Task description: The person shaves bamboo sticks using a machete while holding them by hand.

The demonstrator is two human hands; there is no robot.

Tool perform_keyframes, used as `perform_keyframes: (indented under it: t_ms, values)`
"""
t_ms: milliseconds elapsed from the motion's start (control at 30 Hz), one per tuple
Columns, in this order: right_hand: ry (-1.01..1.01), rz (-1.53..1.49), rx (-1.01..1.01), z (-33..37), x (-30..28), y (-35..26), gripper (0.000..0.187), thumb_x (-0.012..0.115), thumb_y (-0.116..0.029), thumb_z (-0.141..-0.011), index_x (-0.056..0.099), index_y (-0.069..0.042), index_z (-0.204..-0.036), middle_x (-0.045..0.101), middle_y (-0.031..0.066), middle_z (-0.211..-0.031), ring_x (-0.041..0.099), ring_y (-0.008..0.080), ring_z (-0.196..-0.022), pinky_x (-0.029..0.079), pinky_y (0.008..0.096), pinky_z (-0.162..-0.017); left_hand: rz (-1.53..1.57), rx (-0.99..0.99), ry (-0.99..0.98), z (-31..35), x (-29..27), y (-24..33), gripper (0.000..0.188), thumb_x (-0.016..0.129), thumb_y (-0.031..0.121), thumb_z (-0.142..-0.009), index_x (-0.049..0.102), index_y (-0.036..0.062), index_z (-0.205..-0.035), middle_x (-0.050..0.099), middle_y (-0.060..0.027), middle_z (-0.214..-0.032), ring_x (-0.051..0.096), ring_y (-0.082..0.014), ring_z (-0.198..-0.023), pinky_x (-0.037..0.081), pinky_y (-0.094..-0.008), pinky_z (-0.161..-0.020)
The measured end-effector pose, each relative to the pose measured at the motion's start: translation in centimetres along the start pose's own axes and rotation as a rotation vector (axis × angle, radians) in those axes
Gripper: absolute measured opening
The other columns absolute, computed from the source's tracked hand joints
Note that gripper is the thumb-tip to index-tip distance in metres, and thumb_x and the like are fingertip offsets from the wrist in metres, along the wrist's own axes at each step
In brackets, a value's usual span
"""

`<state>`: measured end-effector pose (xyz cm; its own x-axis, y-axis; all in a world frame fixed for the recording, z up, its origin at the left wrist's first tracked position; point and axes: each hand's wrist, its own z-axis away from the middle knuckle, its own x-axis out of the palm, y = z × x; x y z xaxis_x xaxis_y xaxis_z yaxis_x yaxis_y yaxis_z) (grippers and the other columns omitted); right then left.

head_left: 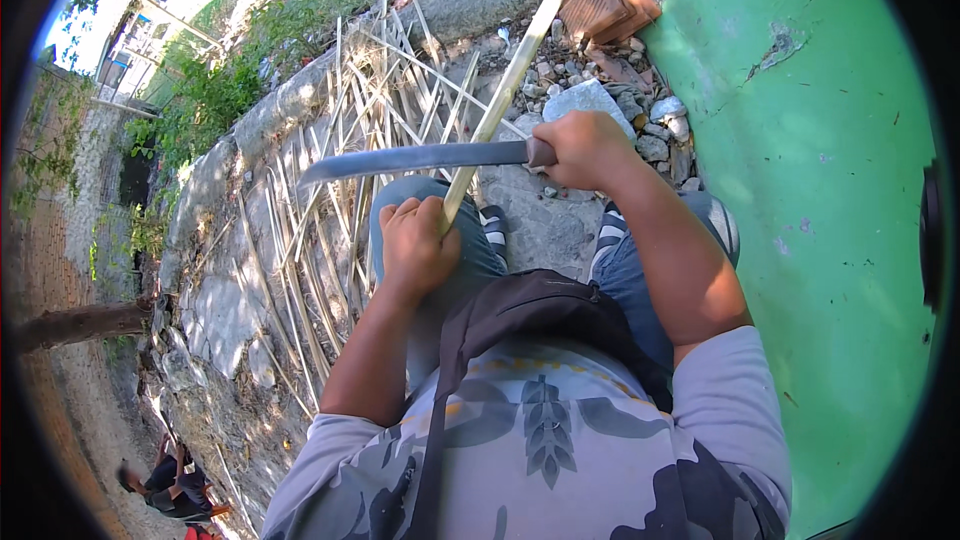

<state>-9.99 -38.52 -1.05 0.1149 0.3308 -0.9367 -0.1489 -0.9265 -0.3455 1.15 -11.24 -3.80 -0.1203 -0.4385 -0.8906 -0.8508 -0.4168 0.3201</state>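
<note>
My left hand (417,243) is closed round the lower end of a pale split strip of bamboo or wood (507,90), which slants up and away to the right over my knee. In my right hand (586,151) is the handle of a machete (420,158). Its long dark blade points left and lies across the strip a little above my left fist. Whether the edge is biting into the strip, I cannot tell. Both hands are raised in front of my bent knees.
Many split strips (330,190) lie criss-crossed on stony ground ahead and to the left. Beyond my right hand are rubble (650,130) and stacked orange clay tiles (608,5). A green painted surface (820,240) runs along the right. Another person (178,485) is at lower left.
</note>
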Motion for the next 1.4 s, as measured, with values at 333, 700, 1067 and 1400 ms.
perform_keyframes:
  t_ms: [333, 700, 1067, 1400]
  values:
    - [0.131, -0.157, 0.065, 0.6, 1.7, 1.2, 0.015, 0.071, -0.022, -0.078, 0.070, -0.011, -0.087, 0.071, 0.0157, -0.081, 0.070, 0.0384, -0.081, 0.054, 0.0487, -0.071, 0.054, -0.018, 0.010, 0.1, 0.1, -0.2, 0.018, 0.068, 0.012, -0.071, 0.059, 0.0079, -0.086, 0.060, -0.0108, -0.072, 0.061, -0.0325, -0.076, 0.039, -0.0448, -0.077]
    - [0.146, -0.097, 0.282, -0.1, 0.4, 2.6, 0.016, 0.070, -0.022, -0.079, 0.071, -0.014, -0.094, 0.072, 0.0151, -0.088, 0.071, 0.0373, -0.087, 0.055, 0.0486, -0.077, 0.030, -0.041, -0.060, -0.3, 0.1, -0.6, 0.016, 0.068, 0.013, -0.071, 0.056, 0.0084, -0.082, 0.058, -0.0097, -0.071, 0.060, -0.0326, -0.075, 0.039, -0.0438, -0.078]
    - [0.218, -0.180, 0.247, -0.3, 1.2, 4.7, 0.014, 0.070, -0.023, -0.081, 0.071, -0.013, -0.090, 0.071, 0.0145, -0.082, 0.070, 0.0385, -0.082, 0.054, 0.0499, -0.072, 0.073, 0.039, 0.041, -0.5, 0.7, -0.8, 0.017, 0.067, 0.010, -0.070, 0.055, 0.0099, -0.082, 0.055, -0.0080, -0.067, 0.058, -0.0332, -0.071, 0.038, -0.0436, -0.074]
    - [0.085, -0.124, 0.260, 0.4, 0.5, 3.8, 0.015, 0.073, -0.022, -0.076, 0.071, -0.014, -0.088, 0.071, 0.0128, -0.080, 0.071, 0.0354, -0.080, 0.054, 0.0479, -0.072, 0.095, -0.001, -0.012, -0.6, -0.2, 0.0, 0.017, 0.068, 0.011, -0.069, 0.054, 0.0097, -0.078, 0.056, -0.0079, -0.067, 0.058, -0.0313, -0.070, 0.037, -0.0438, -0.073]
